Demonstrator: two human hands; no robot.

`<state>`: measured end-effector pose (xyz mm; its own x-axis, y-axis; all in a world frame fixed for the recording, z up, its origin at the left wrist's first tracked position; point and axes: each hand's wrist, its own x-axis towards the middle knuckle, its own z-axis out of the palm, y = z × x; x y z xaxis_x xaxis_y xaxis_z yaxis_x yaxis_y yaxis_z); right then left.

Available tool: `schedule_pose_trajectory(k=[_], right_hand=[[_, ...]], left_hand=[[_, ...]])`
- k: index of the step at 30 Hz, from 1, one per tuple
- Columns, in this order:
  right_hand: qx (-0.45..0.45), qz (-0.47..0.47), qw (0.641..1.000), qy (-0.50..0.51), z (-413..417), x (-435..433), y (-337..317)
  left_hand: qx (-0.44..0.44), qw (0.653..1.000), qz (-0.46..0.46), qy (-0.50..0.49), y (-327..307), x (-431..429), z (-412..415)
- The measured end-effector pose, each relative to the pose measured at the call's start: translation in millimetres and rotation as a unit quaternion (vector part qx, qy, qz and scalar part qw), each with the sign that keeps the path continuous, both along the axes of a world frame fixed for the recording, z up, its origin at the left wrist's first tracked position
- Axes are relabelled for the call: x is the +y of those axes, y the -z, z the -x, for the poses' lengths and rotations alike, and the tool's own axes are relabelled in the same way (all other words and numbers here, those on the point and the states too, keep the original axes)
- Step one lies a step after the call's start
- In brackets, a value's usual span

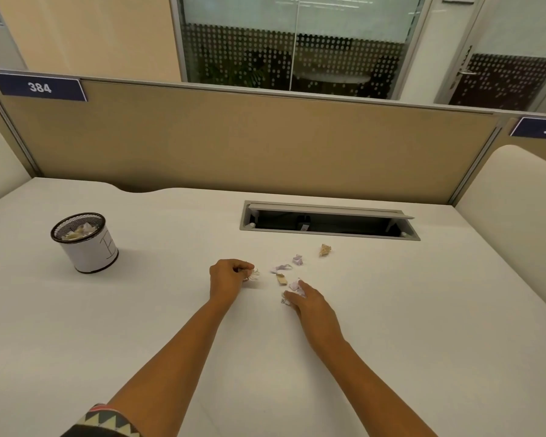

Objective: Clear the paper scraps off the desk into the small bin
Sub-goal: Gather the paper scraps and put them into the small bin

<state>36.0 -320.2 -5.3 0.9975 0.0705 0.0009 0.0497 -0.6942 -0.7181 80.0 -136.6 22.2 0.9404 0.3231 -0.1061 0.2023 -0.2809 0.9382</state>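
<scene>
I see the left hand (229,277) curled tight around a white paper ball (253,275) on the white desk (171,310). The right hand (309,302) lies low on the desk with its fingers pinching a crumpled purple scrap (296,284). At 12 o'clock from the right hand lie more scraps: a small tan piece (281,279), two purple bits (281,268) (298,259), and a tan ball (325,250) at 1 o'clock. The small bin (85,244) stands far off at 10 o'clock from the left hand, with scraps already inside.
</scene>
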Motion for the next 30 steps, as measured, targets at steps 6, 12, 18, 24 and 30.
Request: schedule_pose_trajectory(k=[6, 12, 18, 24, 30], right_hand=[[-0.078, 0.064, 0.995, 0.023, 9, -2, -2], [-0.096, 0.220, 0.971, -0.016, 5, -9, -5], [0.031, -0.184, 0.959, 0.211, -11, -10, -28], [0.200, -0.498, 0.813, 0.225, -16, -2, -58], [0.219, -0.536, 0.797, 0.171, -25, 37, -84]], left_hand=[[0.004, 1.000, -0.016, 0.002, -4, 1, 4], [-0.004, 1.000, -0.007, -0.006, -12, 4, 8], [-0.021, 0.997, 0.061, -0.030, -21, 14, 12], [-0.008, 0.981, 0.181, -0.068, -34, 34, 17], [-0.006, 0.961, 0.263, -0.088, -49, 69, 20]])
